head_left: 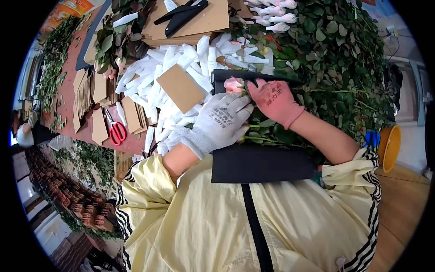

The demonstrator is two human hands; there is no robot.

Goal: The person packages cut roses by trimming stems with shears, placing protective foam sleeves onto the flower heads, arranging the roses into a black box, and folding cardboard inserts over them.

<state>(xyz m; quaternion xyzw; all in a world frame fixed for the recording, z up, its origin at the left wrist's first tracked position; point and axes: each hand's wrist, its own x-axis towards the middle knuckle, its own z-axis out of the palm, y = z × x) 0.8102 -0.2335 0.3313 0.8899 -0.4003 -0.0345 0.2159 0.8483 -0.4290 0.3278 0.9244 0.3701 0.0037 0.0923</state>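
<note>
My left hand (222,121), in a pale grey glove, is closed over a pink rose (234,85), its fingers curling over the lower part of the bloom. Close on the right is my right hand (274,100) in a pink glove, fingers bent in beside the rose; what they hold is hidden. Both hands are above a black sheet (263,165), whose near flap lies against my body. Green leafy stems (267,131) rest on the sheet and stick out under my hands.
White mesh sleeves (181,59) are heaped ahead, with a cardboard piece (181,88) on top. Red-handled scissors (117,132) lie left among cardboard pieces; a black tool (186,17) is at the top. Leafy stems (340,63) and sleeved blooms (281,18) fill the right. Another person's hand (32,119) shows far left.
</note>
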